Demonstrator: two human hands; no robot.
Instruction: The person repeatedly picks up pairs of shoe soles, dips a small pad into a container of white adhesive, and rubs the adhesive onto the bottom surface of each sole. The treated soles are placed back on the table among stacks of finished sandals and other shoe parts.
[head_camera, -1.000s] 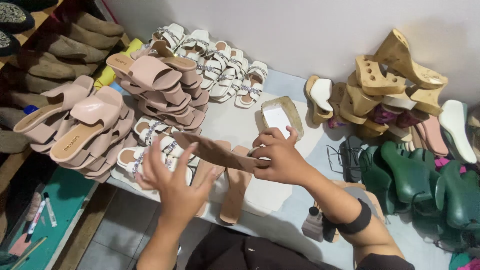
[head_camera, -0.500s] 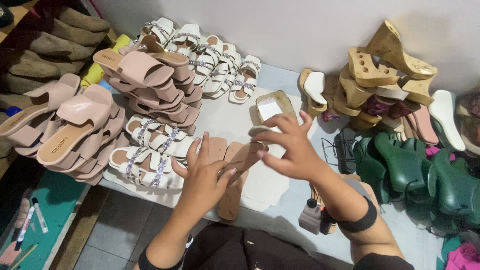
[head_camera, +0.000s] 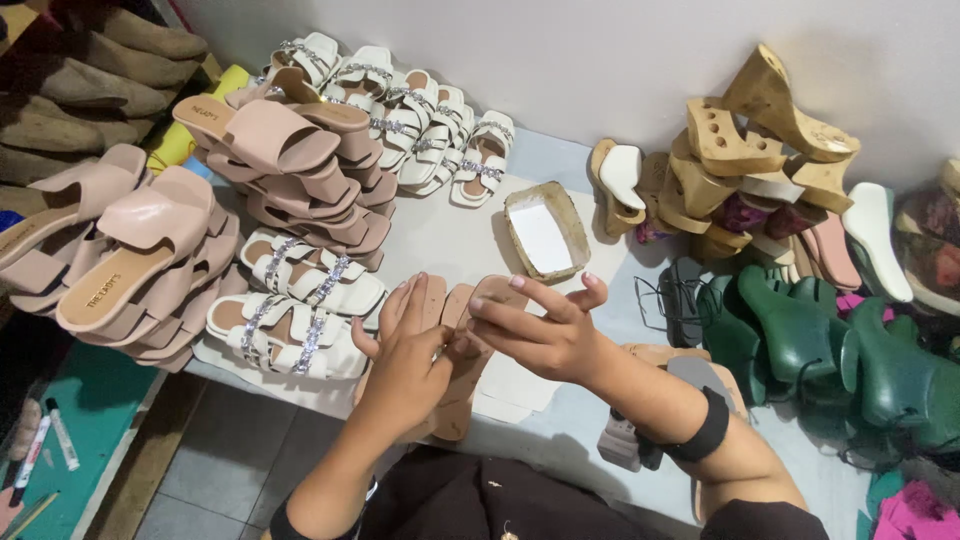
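Observation:
Two tan flat shoe insoles (head_camera: 462, 385) lie side by side on the pale table (head_camera: 450, 235) in front of me. My left hand (head_camera: 405, 365) rests flat on the left insole, fingers stretched forward. My right hand (head_camera: 540, 330) presses on the toe end of the right insole with its fingers bent over it, a black band around that wrist. Both hands touch each other near the thumbs.
Stacks of pink slide sandals (head_camera: 150, 240) and white strappy sandals (head_camera: 300, 310) sit left. A shallow white-lined tray (head_camera: 545, 232) stands behind the hands. Wooden wedge heels (head_camera: 770, 130) and green shoe lasts (head_camera: 800, 340) crowd the right. Marker pens (head_camera: 45, 445) lie on a teal surface lower left.
The insole that my hands held up in the air has come down onto the table. Both hands now press on the insoles instead of being spread apart.

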